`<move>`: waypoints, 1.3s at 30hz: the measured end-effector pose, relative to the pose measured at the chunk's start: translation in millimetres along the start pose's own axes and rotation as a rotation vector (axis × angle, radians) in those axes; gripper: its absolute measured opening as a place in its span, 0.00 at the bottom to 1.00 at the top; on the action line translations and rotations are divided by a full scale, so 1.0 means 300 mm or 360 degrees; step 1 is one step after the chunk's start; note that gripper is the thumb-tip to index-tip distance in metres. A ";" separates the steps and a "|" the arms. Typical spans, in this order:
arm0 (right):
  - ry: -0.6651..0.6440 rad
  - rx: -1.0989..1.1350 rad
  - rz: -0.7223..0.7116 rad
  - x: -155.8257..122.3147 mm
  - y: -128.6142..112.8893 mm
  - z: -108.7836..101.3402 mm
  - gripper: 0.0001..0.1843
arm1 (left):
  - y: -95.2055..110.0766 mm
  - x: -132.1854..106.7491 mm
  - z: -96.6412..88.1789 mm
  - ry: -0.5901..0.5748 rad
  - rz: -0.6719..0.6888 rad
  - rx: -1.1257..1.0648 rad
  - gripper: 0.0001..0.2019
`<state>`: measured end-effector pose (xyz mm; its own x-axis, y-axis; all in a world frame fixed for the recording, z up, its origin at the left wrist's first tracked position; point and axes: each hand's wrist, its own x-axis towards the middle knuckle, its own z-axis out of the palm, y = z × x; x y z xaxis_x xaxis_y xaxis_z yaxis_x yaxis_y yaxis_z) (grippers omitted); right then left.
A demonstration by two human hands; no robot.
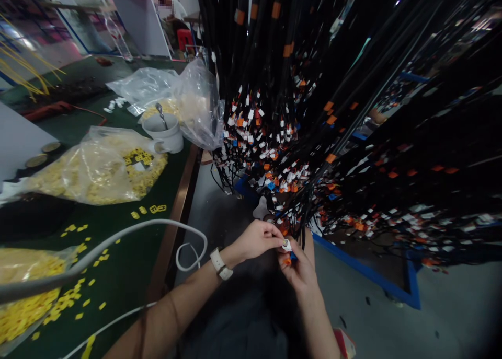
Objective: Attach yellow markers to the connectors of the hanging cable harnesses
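In front of my lap, my right hand (301, 271) grips a white wire connector (287, 245) at the end of a black cable. An orange connector (287, 262) and a blue connector (293, 255) sit in the same hand, just below the white one. My left hand (261, 240), with a watch on its wrist, has thumb and fingertips pinched together against the white connector's left side. Whatever is between those left fingertips is too small to make out. Black cables (309, 207) hang down right behind both hands.
Dense hanging harnesses with white and orange connectors (251, 121) fill the right, above a blue frame (364, 273). On the green table (129, 244) at left lie bags of yellow parts (98, 165), loose yellow pieces (66, 301), a white mug (167, 134) and a grey cable (129, 227).
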<state>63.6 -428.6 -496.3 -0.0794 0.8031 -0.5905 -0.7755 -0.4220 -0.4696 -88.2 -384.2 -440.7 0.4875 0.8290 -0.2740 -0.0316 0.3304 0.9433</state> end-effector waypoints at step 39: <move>0.0112 -0.0124 -0.0053 -0.014 -0.003 -0.003 0.23 | 0.061 -0.032 -0.013 -0.0018 0.0282 0.1173 0.07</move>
<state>65.2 -432.0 -494.0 -0.0083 0.7868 -0.6171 -0.7255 -0.4294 -0.5378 -97.1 -384.3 -421.4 0.5384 0.8357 -0.1082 0.4792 -0.1980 0.8551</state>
